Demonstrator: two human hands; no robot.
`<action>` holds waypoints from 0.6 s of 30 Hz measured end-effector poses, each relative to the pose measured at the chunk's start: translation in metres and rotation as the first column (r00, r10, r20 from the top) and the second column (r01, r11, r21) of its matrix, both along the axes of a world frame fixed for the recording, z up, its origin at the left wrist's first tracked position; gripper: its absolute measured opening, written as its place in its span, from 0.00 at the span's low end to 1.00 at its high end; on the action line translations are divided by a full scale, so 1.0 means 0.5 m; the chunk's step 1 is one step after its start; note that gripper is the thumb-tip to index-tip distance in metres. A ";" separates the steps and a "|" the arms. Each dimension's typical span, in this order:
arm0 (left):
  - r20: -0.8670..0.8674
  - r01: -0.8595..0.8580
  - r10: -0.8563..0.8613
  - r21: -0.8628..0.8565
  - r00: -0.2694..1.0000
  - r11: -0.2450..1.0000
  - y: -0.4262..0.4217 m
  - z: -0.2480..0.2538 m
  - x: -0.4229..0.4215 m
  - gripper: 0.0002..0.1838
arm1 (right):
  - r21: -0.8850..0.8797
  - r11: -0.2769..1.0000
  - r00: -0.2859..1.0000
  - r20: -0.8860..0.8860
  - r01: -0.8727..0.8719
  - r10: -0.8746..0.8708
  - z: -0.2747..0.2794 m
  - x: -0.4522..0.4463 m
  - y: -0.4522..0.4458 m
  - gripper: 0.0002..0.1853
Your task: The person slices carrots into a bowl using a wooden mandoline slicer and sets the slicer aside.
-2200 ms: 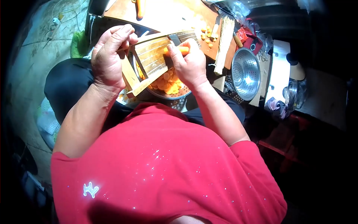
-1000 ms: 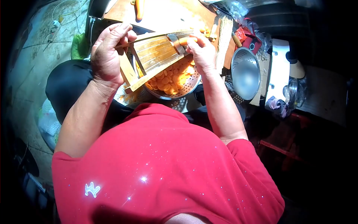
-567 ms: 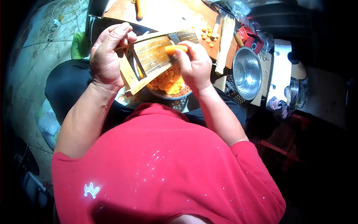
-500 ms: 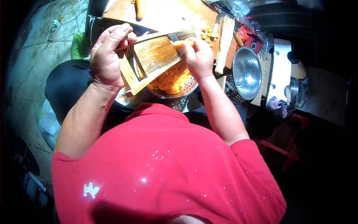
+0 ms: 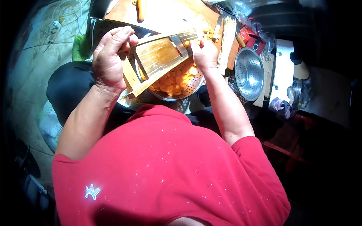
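Reaching forward, left hand (image 5: 111,56) curls round wooden slicer (image 5: 156,54); right hand (image 5: 206,55) pinches carrot (image 5: 189,43)

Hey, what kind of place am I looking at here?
Probably a makeshift food-prep corner: a wooden slicer, a metal colander of orange slices, and an orange-brown board with a whole orange carrot.

Floor (image 5: 32,90): pale, stained, crossed by straight seams; located at left. Worktop (image 5: 171,17): orange-brown surface, top centre. Lighting: concentrated on worktop, with strong glare; right side of room in deep shadow.
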State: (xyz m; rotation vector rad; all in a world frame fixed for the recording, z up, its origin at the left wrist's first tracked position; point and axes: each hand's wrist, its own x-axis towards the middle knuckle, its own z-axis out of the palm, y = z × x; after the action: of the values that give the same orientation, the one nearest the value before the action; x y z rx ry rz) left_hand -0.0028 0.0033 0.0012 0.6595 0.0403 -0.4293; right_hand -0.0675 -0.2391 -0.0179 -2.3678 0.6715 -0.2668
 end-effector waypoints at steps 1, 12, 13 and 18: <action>-0.012 -0.007 0.007 -0.011 1.000 1.000 0.000 -0.001 0.002 0.05 | 0.092 0.994 0.998 0.003 -0.062 0.062 -0.002 -0.005 -0.007 0.10; 0.005 -0.010 0.010 -0.006 1.000 1.000 0.001 -0.001 0.001 0.05 | 0.015 1.000 1.000 0.018 -0.014 0.014 -0.024 -0.003 -0.013 0.13; -0.003 -0.006 0.006 -0.011 1.000 1.000 0.000 -0.001 0.000 0.05 | -0.009 0.996 0.995 0.044 -0.094 0.095 -0.020 -0.014 -0.004 0.12; -0.006 0.002 -0.002 0.005 1.000 1.000 0.000 0.000 -0.002 0.06 | -0.172 0.960 0.966 0.100 -0.221 0.240 0.035 -0.051 0.085 0.13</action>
State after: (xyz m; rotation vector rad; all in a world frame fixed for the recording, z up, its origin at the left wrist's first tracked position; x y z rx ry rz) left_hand -0.0036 0.0034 0.0012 0.6636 0.0465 -0.4333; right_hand -0.0931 -0.1965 -0.0006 -2.5310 0.3222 -0.3683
